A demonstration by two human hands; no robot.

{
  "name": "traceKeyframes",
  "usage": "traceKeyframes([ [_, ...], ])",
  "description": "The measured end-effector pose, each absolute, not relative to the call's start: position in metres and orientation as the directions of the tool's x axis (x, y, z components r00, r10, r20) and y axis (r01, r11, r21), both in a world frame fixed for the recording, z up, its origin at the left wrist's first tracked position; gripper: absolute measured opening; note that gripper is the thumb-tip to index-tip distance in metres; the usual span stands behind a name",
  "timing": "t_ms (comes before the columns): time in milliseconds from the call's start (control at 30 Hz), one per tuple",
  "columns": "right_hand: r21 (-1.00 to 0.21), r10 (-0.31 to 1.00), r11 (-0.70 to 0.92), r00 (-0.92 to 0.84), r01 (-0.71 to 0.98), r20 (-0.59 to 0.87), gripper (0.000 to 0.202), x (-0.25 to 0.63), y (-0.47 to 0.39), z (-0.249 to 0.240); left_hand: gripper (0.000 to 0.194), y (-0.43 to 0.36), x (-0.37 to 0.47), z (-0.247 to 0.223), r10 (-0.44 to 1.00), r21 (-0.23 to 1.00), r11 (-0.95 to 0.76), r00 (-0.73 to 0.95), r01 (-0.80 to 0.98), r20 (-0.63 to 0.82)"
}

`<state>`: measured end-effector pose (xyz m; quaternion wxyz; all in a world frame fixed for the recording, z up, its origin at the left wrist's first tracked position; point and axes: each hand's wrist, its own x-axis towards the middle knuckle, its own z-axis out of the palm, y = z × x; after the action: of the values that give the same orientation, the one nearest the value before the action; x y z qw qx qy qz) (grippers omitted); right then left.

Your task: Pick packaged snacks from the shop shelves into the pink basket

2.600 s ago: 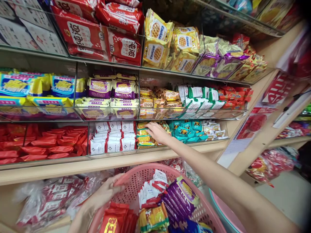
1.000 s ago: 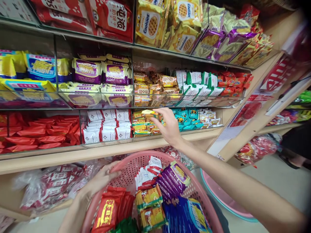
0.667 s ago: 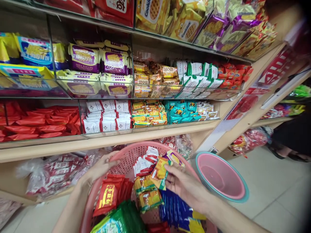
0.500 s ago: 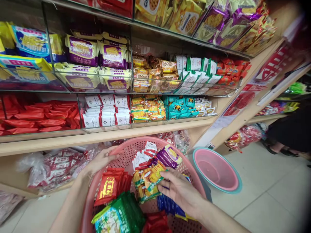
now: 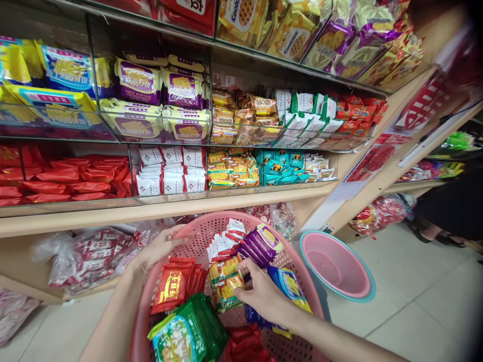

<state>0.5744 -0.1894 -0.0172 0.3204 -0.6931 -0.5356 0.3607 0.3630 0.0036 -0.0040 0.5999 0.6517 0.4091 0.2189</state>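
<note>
A pink perforated basket holds snack packets in groups. My left hand is on the basket's left rim, its fingers curled over the edge. My right hand is closed on the right side of the yellow packets in the middle of the basket. Around them lie white-and-red packets, purple packets, blue-and-yellow packets, red packets, a stack of green packets and darker red packets at the bottom.
Shelves with clear fronts hold many snack packets ahead. A pink-and-teal basin stands on the tiled floor to the right. Bags of red packets lie under the shelf. At the far right, a person's feet show.
My right hand has moved slightly left and lowered the raised yellow packet onto the others. The blue-and-yellow packets are now more exposed. The view has shifted slightly left.
</note>
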Motion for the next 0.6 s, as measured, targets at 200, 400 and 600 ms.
traceKeyframes([
  [200, -0.771, 0.983, -0.171, 0.059, 0.614, -0.171, 0.040, 0.575, -0.186, -0.010, 0.071, 0.008, 0.362, -0.009, 0.784, 0.961, 0.023, 0.591, 0.277, -0.189],
  [400, -0.685, 0.982, -0.160, 0.042, 0.710, -0.186, 0.053, 0.575, -0.187, -0.022, 0.070, 0.010, 0.361, -0.011, 0.789, 0.954, 0.008, 0.584, 0.298, -0.189],
  [600, -0.261, 0.965, -0.079, 0.009, 0.962, -0.261, 0.048, 0.565, -0.185, -0.006, 0.070, 0.009, 0.361, -0.011, 0.780, 0.957, 0.017, 0.595, 0.289, -0.194],
])
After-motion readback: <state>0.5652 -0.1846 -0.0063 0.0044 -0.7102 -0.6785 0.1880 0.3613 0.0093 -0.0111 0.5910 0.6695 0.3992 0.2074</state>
